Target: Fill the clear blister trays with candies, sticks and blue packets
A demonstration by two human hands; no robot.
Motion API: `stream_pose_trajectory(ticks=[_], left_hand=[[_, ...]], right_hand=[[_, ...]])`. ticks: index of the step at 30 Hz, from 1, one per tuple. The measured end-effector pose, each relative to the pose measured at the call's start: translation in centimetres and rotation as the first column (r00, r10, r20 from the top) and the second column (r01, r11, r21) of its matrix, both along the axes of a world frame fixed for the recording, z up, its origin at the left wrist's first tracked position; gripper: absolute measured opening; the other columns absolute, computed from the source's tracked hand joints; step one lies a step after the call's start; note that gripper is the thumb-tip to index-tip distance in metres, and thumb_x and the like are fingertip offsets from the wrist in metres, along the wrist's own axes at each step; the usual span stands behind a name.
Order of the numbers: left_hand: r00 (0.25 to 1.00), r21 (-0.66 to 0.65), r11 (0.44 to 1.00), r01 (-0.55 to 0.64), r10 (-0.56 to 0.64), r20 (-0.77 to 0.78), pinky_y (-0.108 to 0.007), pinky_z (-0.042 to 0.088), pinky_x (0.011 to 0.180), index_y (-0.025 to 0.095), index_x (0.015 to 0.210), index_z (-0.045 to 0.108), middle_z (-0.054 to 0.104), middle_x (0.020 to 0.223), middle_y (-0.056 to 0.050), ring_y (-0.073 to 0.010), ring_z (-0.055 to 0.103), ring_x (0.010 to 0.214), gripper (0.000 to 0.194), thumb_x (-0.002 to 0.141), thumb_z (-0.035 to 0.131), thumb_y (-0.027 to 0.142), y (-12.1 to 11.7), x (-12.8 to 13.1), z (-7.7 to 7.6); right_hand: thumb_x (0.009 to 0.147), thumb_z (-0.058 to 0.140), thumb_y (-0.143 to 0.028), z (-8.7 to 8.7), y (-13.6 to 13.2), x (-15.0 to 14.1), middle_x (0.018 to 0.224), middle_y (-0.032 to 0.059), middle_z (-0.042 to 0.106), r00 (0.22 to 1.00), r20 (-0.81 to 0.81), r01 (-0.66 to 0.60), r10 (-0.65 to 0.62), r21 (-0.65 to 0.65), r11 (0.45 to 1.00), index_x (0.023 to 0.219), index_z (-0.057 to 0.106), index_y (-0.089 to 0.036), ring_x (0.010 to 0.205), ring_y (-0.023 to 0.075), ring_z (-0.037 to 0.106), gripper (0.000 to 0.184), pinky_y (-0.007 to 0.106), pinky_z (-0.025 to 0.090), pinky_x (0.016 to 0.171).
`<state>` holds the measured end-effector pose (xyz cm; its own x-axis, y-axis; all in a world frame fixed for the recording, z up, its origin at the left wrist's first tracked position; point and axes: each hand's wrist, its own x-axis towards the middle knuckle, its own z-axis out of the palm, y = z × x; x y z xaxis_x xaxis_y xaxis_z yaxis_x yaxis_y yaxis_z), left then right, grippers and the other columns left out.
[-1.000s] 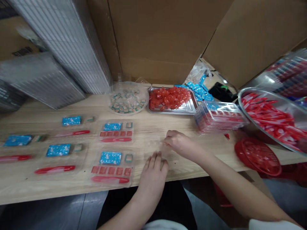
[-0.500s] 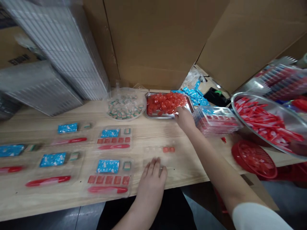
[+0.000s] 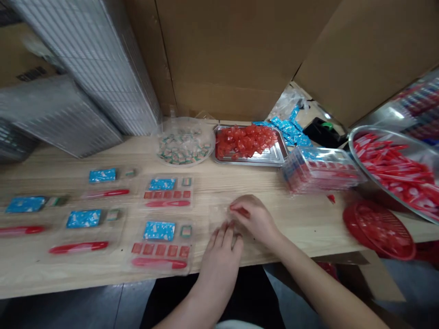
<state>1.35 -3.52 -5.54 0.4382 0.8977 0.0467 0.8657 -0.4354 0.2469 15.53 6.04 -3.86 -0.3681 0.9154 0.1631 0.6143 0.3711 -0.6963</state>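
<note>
My left hand lies with its fingers stretched out over the near part of a clear plastic blister tray. Over the same tray, my right hand pinches a small red translucent square piece between thumb and fingers. The right hand covers much of the tray's row of small pockets. To the left, a filled tray holds a blue packet, a small striped block, a row of red squares and a red pen-shaped piece.
Behind stand a metal tray of red squares and a clear round dish of striped blocks. Stacked filled packs, a metal bowl of red pens and a red basket are on the right. Clear tray stacks rise at back left.
My right hand has come back from the metal tray of red squares to the clear tray before me, with a red piece in its fingers. My left hand stays on the tray.
</note>
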Motion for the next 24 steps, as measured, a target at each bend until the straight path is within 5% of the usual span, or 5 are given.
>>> stream_pose_trajectory(ticks=[6, 9, 12, 17, 24], left_hand=[[1.000, 0.017, 1.000, 0.010, -0.010, 0.004, -0.039, 0.045, 0.096, 0.016, 0.111, 0.058, 0.053, 0.129, -0.014, -0.0274, 0.048, 0.120, 0.027, 0.087, 0.045, 0.016, 0.0, 0.0, -0.1], [1.000, 0.027, 1.000, 0.000, 0.000, 0.018, -0.039, 0.046, 0.095, 0.017, 0.110, 0.058, 0.053, 0.130, -0.013, -0.0270, 0.048, 0.120, 0.027, 0.087, 0.045, 0.017, 0.0, 0.0, -0.2], [1.000, 0.032, 0.999, -0.002, 0.001, 0.029, -0.038, 0.045, 0.096, 0.017, 0.109, 0.059, 0.052, 0.130, -0.013, -0.0267, 0.048, 0.121, 0.026, 0.087, 0.046, 0.018, 0.0, 0.1, -0.2], [1.000, 0.015, 1.000, -0.005, 0.005, 0.024, -0.038, 0.047, 0.094, 0.017, 0.110, 0.059, 0.052, 0.130, -0.014, -0.0270, 0.048, 0.120, 0.026, 0.088, 0.046, 0.023, 0.1, 0.1, 0.0], [0.999, 0.010, 1.000, -0.013, 0.013, 0.048, -0.038, 0.046, 0.097, 0.016, 0.110, 0.058, 0.052, 0.131, -0.014, -0.0265, 0.047, 0.121, 0.027, 0.088, 0.045, 0.021, 0.2, 0.0, 0.1]], right_hand=[[0.080, 0.060, -0.020, 0.8, 0.6, 0.9, 0.077, 0.0024, 0.066, 0.960, 0.235, -0.166, 0.154, 0.031, 0.986, 0.075, 0.063, -0.019, 0.082, 0.0170, 0.057, 0.006, 0.032, 0.041, 0.079], [0.081, 0.056, -0.021, 1.7, 4.9, 1.7, 0.079, 0.0038, 0.065, 0.953, 0.287, -0.118, 0.096, 0.059, 0.991, 0.078, 0.064, -0.019, 0.078, 0.0169, 0.057, 0.008, 0.030, 0.043, 0.075], [0.084, 0.047, -0.017, 1.9, 10.9, 2.1, 0.087, 0.0089, 0.064, 0.868, 0.396, 0.214, -0.299, 0.245, 0.946, 0.089, 0.063, -0.016, 0.080, 0.0198, 0.056, 0.016, 0.031, 0.042, 0.072], [0.076, 0.049, -0.007, 1.2, 17.2, 1.2, 0.099, 0.0170, 0.061, 0.713, 0.678, 0.004, -0.177, 0.248, 0.969, 0.100, 0.060, -0.009, 0.096, 0.0257, 0.052, 0.026, 0.035, 0.039, 0.081], [0.082, 0.051, -0.026, 1.5, 9.9, 0.7, 0.085, 0.0056, 0.065, 0.984, 0.049, 0.167, -0.169, 0.036, 0.985, 0.093, 0.059, -0.019, 0.076, 0.0180, 0.059, 0.016, 0.031, 0.046, 0.069]])
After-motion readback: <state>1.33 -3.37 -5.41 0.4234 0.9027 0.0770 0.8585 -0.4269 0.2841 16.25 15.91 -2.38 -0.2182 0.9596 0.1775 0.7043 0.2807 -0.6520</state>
